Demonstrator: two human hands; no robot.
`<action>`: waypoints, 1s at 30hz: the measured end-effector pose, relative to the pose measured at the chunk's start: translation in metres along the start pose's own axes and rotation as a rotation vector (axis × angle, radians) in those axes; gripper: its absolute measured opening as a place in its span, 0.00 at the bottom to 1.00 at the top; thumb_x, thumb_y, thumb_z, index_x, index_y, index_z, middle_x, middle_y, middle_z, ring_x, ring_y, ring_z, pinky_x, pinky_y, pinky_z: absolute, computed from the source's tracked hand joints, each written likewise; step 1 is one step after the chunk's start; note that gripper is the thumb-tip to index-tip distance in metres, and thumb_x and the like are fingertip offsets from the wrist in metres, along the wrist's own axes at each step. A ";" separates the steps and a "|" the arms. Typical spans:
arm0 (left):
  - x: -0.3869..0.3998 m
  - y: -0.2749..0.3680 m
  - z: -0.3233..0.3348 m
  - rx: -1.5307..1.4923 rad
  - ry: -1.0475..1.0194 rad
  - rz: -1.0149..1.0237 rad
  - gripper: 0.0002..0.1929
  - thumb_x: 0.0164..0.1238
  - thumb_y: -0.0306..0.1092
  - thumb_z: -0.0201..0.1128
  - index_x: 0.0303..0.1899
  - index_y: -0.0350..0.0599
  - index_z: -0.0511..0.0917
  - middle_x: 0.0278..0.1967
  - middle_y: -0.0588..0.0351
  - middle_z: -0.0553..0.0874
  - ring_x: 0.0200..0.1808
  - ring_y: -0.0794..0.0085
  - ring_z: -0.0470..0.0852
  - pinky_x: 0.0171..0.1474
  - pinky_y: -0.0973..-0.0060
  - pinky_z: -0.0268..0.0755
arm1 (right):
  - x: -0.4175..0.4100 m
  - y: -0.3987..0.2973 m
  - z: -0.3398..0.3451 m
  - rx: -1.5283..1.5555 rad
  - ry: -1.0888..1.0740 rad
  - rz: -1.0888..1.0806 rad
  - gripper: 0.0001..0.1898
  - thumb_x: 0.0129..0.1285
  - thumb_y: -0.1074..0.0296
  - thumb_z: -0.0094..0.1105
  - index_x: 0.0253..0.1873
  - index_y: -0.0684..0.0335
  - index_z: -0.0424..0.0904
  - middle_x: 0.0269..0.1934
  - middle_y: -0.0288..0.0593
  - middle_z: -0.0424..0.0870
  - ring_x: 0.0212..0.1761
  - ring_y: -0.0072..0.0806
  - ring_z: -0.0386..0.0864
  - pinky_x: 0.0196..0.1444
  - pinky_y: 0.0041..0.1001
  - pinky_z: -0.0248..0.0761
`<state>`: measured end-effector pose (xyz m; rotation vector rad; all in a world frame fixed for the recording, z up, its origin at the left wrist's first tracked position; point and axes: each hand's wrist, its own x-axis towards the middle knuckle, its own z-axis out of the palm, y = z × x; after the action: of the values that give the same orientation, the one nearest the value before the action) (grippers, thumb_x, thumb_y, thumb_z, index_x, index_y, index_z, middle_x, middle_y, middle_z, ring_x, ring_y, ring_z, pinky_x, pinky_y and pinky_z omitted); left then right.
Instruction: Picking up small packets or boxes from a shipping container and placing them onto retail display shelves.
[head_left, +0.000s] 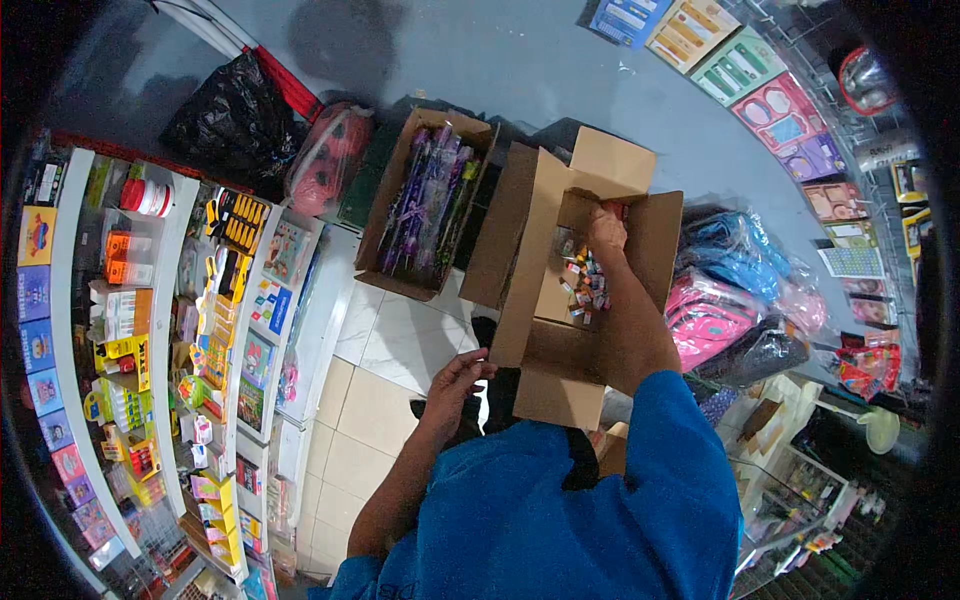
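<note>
My right hand (607, 231) reaches down inside an open cardboard box (516, 259), near its far end. Something small and reddish (617, 208) shows at my fingertips; whether I grip it is not clear. Below this hand, a loose heap of small boxed items (587, 283) with white, orange and dark faces lies on the box's bottom. My left hand (455, 388) hangs outside the box's near left corner, fingers slightly bent and apart, with nothing visible in it. Its fingertips come close to the cardboard; contact cannot be made out. The box's flaps stand spread outward.
Left of the box stands another carton (401, 281) filled with plastic-wrapped purple goods. Wrapped pink (709, 311) and blue bags (739, 244) lie on the right. Shelves of packaged goods (169, 352) line the left side. A black plastic bag (232, 124) sits at the far left.
</note>
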<state>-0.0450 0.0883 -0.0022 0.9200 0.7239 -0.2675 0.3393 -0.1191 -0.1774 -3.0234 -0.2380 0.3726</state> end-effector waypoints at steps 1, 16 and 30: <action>-0.001 0.001 0.000 -0.001 0.006 0.000 0.20 0.75 0.41 0.57 0.63 0.46 0.74 0.49 0.58 0.85 0.52 0.74 0.81 0.54 0.72 0.68 | -0.003 0.000 0.006 -0.064 0.017 -0.073 0.13 0.64 0.59 0.59 0.49 0.59 0.76 0.44 0.54 0.84 0.47 0.53 0.83 0.48 0.44 0.79; 0.000 0.002 -0.003 -0.020 0.005 0.013 0.18 0.76 0.39 0.56 0.62 0.46 0.74 0.48 0.57 0.85 0.52 0.73 0.81 0.55 0.72 0.68 | -0.004 0.002 0.009 0.171 0.290 -0.090 0.18 0.65 0.62 0.51 0.58 0.59 0.74 0.54 0.59 0.77 0.53 0.55 0.77 0.52 0.47 0.74; 0.005 0.004 -0.008 -0.051 0.046 -0.006 0.17 0.76 0.40 0.56 0.61 0.48 0.75 0.50 0.58 0.85 0.53 0.75 0.80 0.54 0.74 0.67 | 0.016 0.012 0.004 -0.193 0.143 0.007 0.24 0.67 0.63 0.54 0.67 0.61 0.66 0.57 0.59 0.73 0.55 0.54 0.77 0.51 0.45 0.78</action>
<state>-0.0432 0.0976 -0.0058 0.8786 0.7724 -0.2327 0.3555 -0.1283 -0.1864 -3.2223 -0.2680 0.1402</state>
